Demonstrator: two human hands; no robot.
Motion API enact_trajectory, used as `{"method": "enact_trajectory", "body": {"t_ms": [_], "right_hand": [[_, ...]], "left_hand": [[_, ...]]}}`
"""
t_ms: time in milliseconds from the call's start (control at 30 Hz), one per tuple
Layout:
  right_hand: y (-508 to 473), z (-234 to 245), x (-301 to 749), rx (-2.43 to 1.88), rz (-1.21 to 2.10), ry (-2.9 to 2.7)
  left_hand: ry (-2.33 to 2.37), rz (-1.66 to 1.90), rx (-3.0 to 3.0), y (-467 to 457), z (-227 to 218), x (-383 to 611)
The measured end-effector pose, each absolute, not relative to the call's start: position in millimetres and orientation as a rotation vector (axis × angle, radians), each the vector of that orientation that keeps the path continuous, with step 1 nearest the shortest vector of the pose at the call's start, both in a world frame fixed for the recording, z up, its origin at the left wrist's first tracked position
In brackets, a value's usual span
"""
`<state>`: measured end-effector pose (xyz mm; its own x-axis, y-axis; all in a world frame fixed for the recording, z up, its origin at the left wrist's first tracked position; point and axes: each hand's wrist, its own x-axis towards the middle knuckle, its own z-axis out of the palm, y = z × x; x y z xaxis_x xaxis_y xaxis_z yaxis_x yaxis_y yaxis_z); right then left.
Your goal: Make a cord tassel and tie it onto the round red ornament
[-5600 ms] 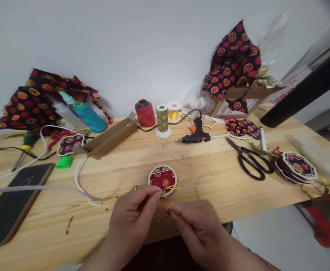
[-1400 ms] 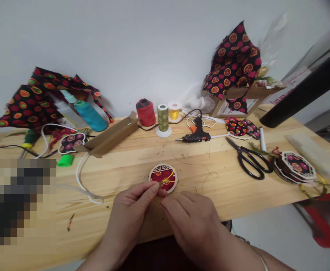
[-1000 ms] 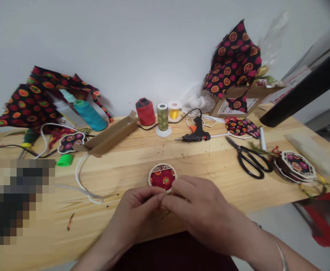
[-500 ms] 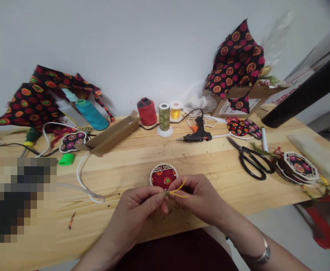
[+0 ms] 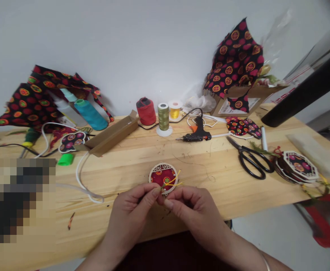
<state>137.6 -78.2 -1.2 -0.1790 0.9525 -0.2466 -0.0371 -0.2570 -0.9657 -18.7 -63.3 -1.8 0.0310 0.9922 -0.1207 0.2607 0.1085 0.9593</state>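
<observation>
1. A pale wooden table (image 5: 131,165) stands against a bare white wall. Its far edge is crowded, and the near middle holds little besides the piece being handled.
2. The round ornament (image 5: 163,175), with a red patterned centre in a pale fretwork rim, lies flat near the table's front edge, just beyond the fingertips. Lying flat, it seems to need no holding, so both hands can work on the yellow cord (image 5: 174,181).
3. The left hand (image 5: 131,218) pinches the cord tightly between thumb and forefinger at the ornament's lower rim, and two loose ends stick out to the right.
4. The right hand (image 5: 195,214) is closed too, its fingertips against the left's. Whether the cord runs between them is hidden behind the knuckles.
5. The tools lie back but within reach: the scissors (image 5: 251,160) to the right, and the glue gun (image 5: 195,135) beyond the ornament, in front of the red spool (image 5: 146,111), green spool (image 5: 163,116) and yellow spool (image 5: 175,110).
6. Patterned cloth (image 5: 40,98) is heaped at the far left, with more draped over a cardboard box (image 5: 238,101) at the right.
7. Hard to make out are the point where cord meets rim (fingers cover it), a blurred patch on the left of the table, and the stacked octagonal pieces (image 5: 297,165), whose lower layers cannot be seen.
</observation>
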Motion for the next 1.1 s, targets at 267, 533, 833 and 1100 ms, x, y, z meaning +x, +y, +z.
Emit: {"method": "enact_trajectory", "body": {"t_ms": [267, 533, 833, 1100], "right_hand": [[-81.1, -0.7, 138.7, -1.204, 1.568, -1.180], [-87.6, -3.6, 138.6, -1.191, 1.526, -1.336], [-93.4, -5.2, 139.7, -1.116, 1.298, -1.600], [-92.7, -7.1, 144.6, -1.095, 1.161, -1.816]], "left_hand": [[1.406, 0.961, 1.303, -65.0, -1.7, -18.4], [1.397, 0.950, 1.343, -65.6, -1.8, -18.7], [1.521, 0.970, 1.355, -66.6, 0.8, -14.4], [1.568, 0.975, 1.398, -67.8, 1.2, -13.1]]}}
